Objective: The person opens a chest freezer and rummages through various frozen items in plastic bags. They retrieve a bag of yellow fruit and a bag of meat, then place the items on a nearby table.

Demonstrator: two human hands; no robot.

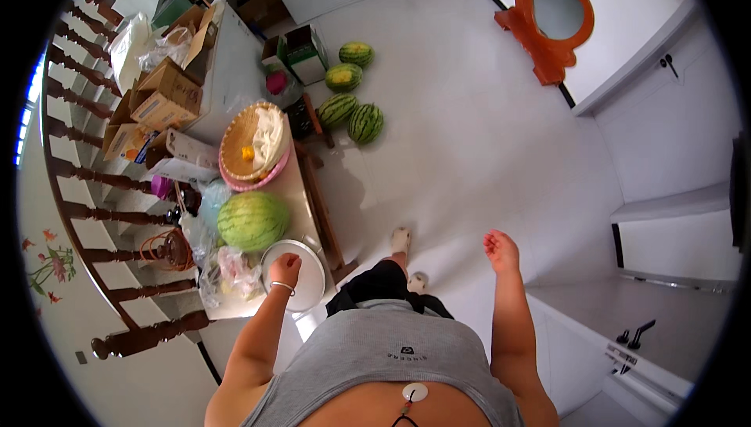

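Note:
My left hand (pixel 285 269), with a white bracelet at its wrist, is above a round white tray (pixel 310 289) on the table. Its fingers are curled in, and no object shows in them. Just beyond that tray lies a large pale green watermelon (pixel 252 221), apart from the hand. Plastic bags (pixel 235 270) with something pinkish inside sit left of the tray. My right hand (pixel 501 251) hangs over the floor on the right, loosely bent, its fingers a little apart and nothing seen in them.
A wicker basket (pixel 238 139) with white cloth stands farther along the table (pixel 300 208). Several striped watermelons (pixel 365 123) lie on the floor ahead, near boxes (pixel 305 52). Left runs a wooden stair railing (pixel 70 212); an orange-framed mirror (pixel 560 8) stands at the far right wall.

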